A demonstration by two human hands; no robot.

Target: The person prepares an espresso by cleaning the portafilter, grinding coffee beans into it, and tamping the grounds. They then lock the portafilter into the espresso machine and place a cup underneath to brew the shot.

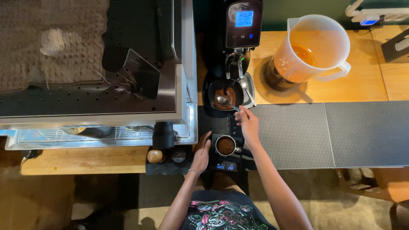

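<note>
spoon [226, 102] in right hand [248, 124] pinch, bowl up-left; left hand [202, 151] open beside cup [226, 145]

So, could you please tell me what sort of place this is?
Most likely a café coffee bar: an espresso machine, a coffee grinder, and a dosing cup of grounds on a small scale.

A coffee bar, probably in a café: a steel espresso machine [98, 85] stands on a wooden counter [85, 159] beside a grinder [238, 30] with a lit screen, a small scale [225, 165], grey rubber mats [324, 134] and a large plastic jug [313, 49] of brown liquid.
</note>
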